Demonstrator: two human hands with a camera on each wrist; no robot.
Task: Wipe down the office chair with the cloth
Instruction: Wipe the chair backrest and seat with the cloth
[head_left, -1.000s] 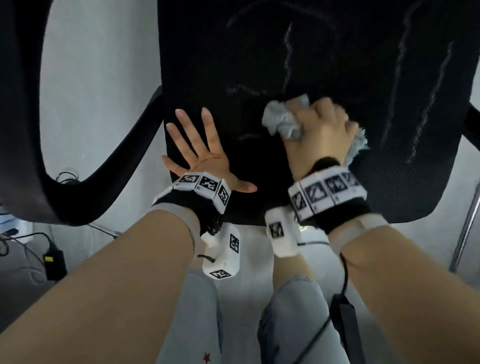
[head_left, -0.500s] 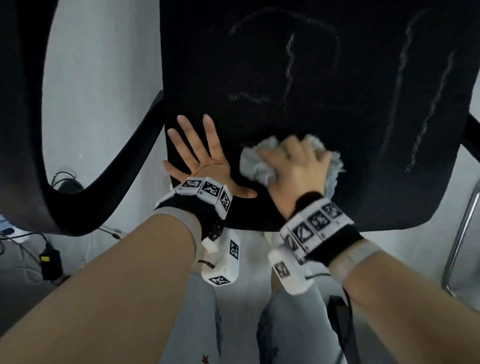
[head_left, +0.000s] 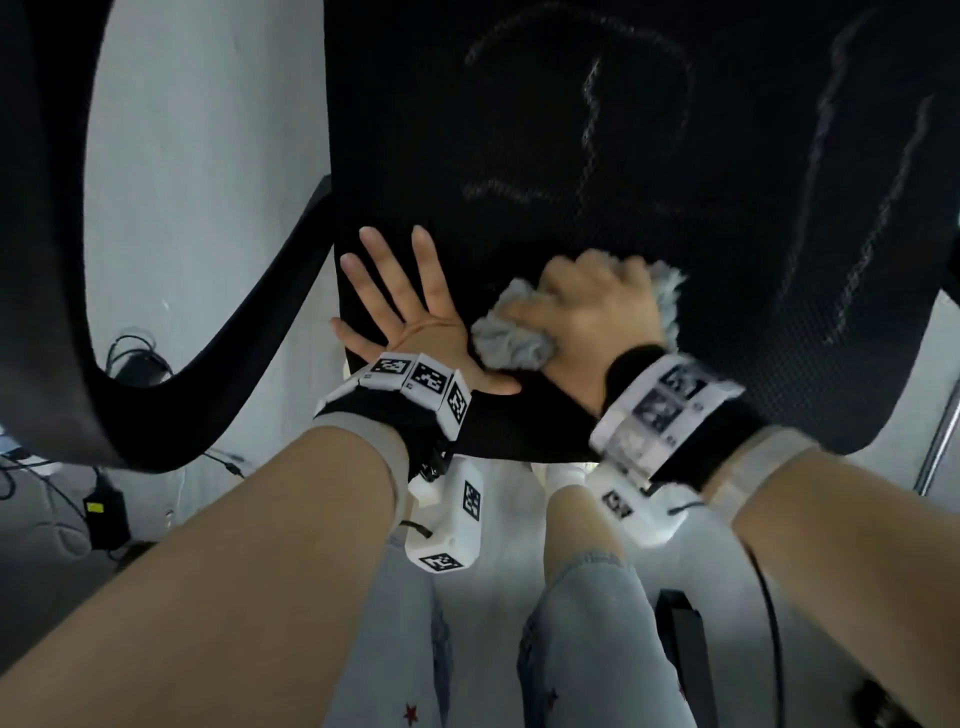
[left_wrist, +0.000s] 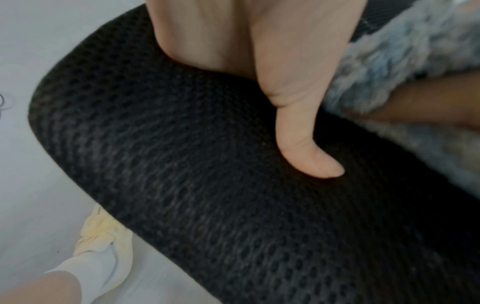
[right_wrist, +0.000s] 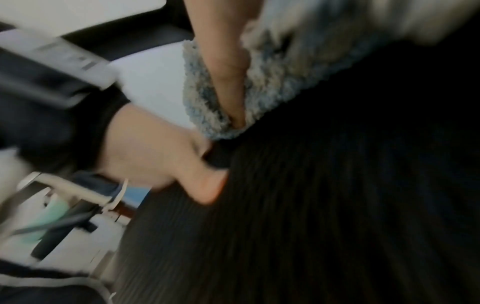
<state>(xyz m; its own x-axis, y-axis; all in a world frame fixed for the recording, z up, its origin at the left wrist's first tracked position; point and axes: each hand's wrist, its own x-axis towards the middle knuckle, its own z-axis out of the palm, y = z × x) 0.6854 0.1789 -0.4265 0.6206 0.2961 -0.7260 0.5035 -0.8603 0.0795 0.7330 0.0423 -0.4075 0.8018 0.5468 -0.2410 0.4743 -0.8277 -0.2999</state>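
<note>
Head view: we see the left hand (head_left: 415, 332) flat and spread wide on the near edge of the black mesh seat of the office chair (head_left: 649, 171), bracing it, holding nothing. The right hand (head_left: 597, 317) is curled round the bunched grey-blue fluffy cloth (head_left: 511, 340), pressing it on the mesh just beside the left thumb. Faint pale streaks show further up the seat, so we judge a good part is not yet wiped. To do this stroke well: keep the cloth flat under the palm, press evenly, overlap passes, work out from the front edge toward the streaks, and let the left hand steady the chair so it does not roll or swivel.

Left wrist view: the left thumb lies straight on the rounded mesh edge, with the cloth (left_wrist: 405, 61) touching its side. The bracing hand sits right in the wipe path, so we would shift it before cleaning that patch.

Right wrist view: blurred, but a right finger digs into the cloth (right_wrist: 213, 107) at the seat edge; the grip looks firm.

Around: a curved black armrest (head_left: 171, 400) at left, a black power adapter with a yellow label (head_left: 106, 512) and cables on the floor, light jeans (head_left: 587, 649) below, a pale shoe (left_wrist: 103, 242) under the seat. The armrest and cables crowd the left side
</note>
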